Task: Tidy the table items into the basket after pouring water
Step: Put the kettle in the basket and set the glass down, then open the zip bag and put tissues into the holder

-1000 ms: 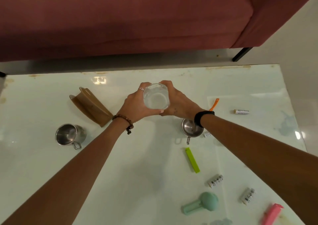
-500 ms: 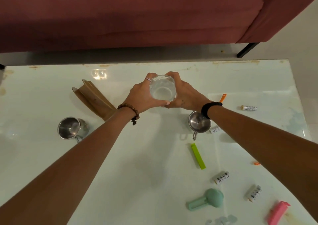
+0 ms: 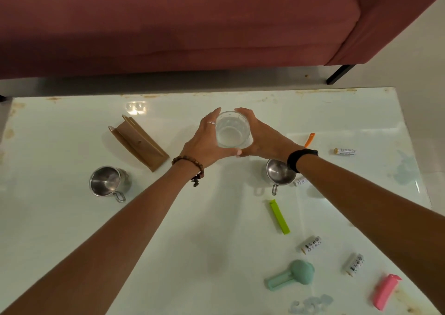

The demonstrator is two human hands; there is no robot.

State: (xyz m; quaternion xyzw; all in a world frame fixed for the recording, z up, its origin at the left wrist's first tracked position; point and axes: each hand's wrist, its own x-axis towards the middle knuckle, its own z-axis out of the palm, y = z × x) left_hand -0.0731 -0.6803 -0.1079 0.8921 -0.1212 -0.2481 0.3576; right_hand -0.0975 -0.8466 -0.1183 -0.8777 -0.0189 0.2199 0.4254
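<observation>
While both my hands cup the glass (image 3: 233,129) above the worktop (image 3: 72,218), left hand (image 3: 204,143) and right hand (image 3: 262,138) each keep a grip curled round it; it seems to hold water.

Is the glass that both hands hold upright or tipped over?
Upright. The glass shows its round open mouth to the camera, with the left hand and right hand gripping its sides.
</observation>
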